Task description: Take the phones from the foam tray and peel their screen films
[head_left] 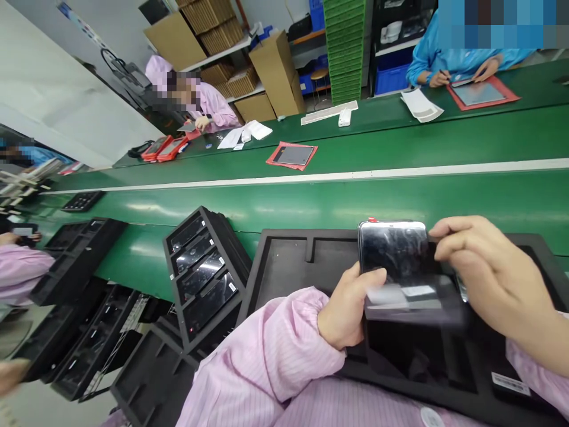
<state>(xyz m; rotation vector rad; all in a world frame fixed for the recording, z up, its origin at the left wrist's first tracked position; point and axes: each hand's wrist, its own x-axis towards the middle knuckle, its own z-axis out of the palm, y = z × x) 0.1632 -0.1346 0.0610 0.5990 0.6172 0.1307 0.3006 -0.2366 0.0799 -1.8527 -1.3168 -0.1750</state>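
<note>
My left hand (347,311) grips a glossy black phone screen panel (393,252) by its left edge, thumb pressed on the glass. My right hand (489,279) is closed in a pinch at the panel's right edge, fingers curled over it; a thin dark film (415,308) hangs blurred below the panel. Both hands hover above a black foam tray (288,261) with empty slots, lying in front of me. Pink sleeves cover both my arms.
A stack of black trays (202,273) filled with screen panels stands to the left, with more empty trays (77,255) beyond. A green conveyor belt (311,201) runs across, carrying a red tray with a panel (292,156). Other people in pink and blue coats work across it.
</note>
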